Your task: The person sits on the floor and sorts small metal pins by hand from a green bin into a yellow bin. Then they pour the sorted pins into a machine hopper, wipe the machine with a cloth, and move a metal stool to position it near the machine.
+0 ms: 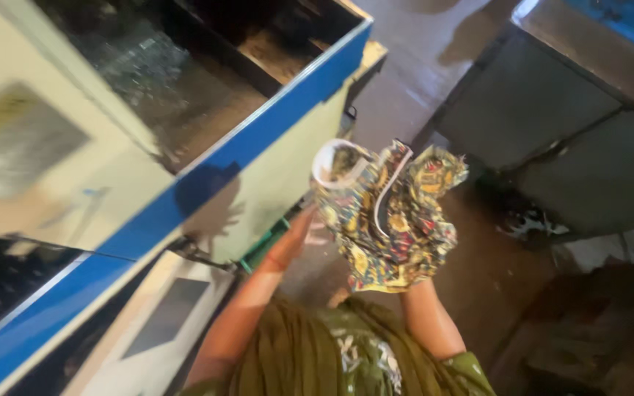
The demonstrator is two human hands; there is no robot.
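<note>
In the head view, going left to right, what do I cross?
Cream machine with blue trim → left hand → bunched patterned cloth, which covers the right hand → dark grey cabinet.

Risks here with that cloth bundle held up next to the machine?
1. The patterned cloth bundle covers both hands, so the grip is hidden; a loose fold might slip to the wet-looking floor.
2. It is held close to the blue-edged machine; trailing fabric could snag on its corner.
3. The picture is motion-blurred, hinting at quick movement near hard edges.
</note>
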